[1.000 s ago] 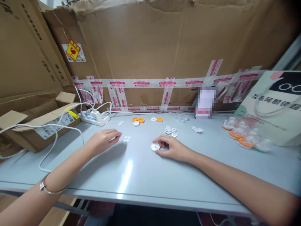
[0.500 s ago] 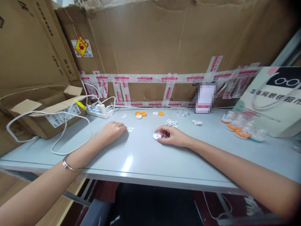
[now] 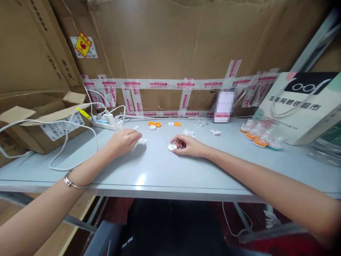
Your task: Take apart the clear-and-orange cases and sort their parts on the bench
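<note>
My right hand (image 3: 188,145) grips a white round plastic cap (image 3: 172,147) by its edge, thumb in front and fingers curled behind, just over the table. My left hand (image 3: 125,139) is closed, its fingertips pinched together beside a few small white discs (image 3: 143,141); whatever is between them, if anything, is too small to make out. Behind my right hand lies a pile of small white plastic parts (image 3: 189,133). Farther back sit orange rings (image 3: 158,124) with a white ring (image 3: 152,127), and another orange ring (image 3: 177,124) beside a white one.
Assembled clear pieces with orange and green bases (image 3: 259,138) stand at the right, before a paper bag (image 3: 295,106). A phone (image 3: 224,106) leans against the back cardboard. To the left are a power strip (image 3: 108,122), a looping white cable (image 3: 96,142) and an open carton (image 3: 53,133).
My left hand has risen slightly off the table near the small discs, its fingers drawn together. My right hand still grips the white cap. The whole view has shifted a little.
</note>
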### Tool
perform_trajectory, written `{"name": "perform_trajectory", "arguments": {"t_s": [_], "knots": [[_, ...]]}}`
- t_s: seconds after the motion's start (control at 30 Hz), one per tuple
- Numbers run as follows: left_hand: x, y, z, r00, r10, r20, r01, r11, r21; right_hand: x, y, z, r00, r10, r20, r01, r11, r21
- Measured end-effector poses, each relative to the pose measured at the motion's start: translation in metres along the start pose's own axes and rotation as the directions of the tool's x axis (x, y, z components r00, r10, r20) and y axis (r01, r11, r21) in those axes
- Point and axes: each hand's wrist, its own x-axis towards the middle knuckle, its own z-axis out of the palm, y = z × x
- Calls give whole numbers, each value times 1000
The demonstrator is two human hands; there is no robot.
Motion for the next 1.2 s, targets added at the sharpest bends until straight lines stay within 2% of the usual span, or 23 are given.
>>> {"name": "perform_trajectory", "arguments": {"t_s": [0.2,0.37,0.43,0.5,0.83,0.97,1.07,1.2], "knots": [[6,9,-3,996,87,-2,-87,996,11,0,-4,1,999,15,-38,-16,999,-40],[2,11,2,987,98,-123,-107,992,-67,0,-3,0,995,-14,-96,8,997,-70],[-1,15,2,974,145,-177,-165,981,-104,-1,-4,0,994,0,-106,-5,999,-48],[-2,19,1,968,175,-182,-200,971,-128,-1,-4,-1,994,28,-102,-31,999,-29],[3,23,-8,966,154,-210,-175,981,-84,3,-1,-7,998,37,-49,-39,999,-38],[-7,26,-24,962,65,-263,-96,990,-103,1,-3,-7,998,38,-48,-38,999,1],[-26,38,-48,945,-3,-328,-56,984,-170,-9,-9,-13,986,58,-159,-55,998,20],[-47,51,-68,942,20,-335,-104,966,-236,-32,-13,-25,948,55,-312,-75,996,-53]]}}
